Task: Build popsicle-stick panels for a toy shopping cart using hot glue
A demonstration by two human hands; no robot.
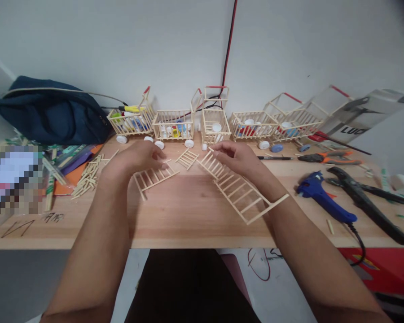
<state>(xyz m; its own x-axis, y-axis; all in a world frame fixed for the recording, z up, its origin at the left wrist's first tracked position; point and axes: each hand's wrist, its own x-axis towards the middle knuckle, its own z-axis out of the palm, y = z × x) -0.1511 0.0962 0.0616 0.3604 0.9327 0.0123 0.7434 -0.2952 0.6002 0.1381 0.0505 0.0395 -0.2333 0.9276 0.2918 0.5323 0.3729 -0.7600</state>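
Observation:
My left hand [143,157] is bent over a small ladder-like panel of thin wooden sticks [157,178], its fingertips closed at the panel's upper edge. The exact grip is partly hidden. My right hand [234,156] pinches the far end of a longer stick frame [245,197], whose rungs slant toward the table's front and pass by my right wrist. This frame has a short runged section at the far end and a larger one nearer me. Between the hands a small runged panel [187,159] lies flat on the wooden table [188,215].
Several miniature stick carts [173,125] with bottle-cap wheels line the wall. At left are loose sticks [87,177], a blue bag [54,110] and a pixelated patch. On the right lie a blue glue gun [325,195], orange-handled pliers [326,157], a black-handled tool [370,204] and a pen [276,158].

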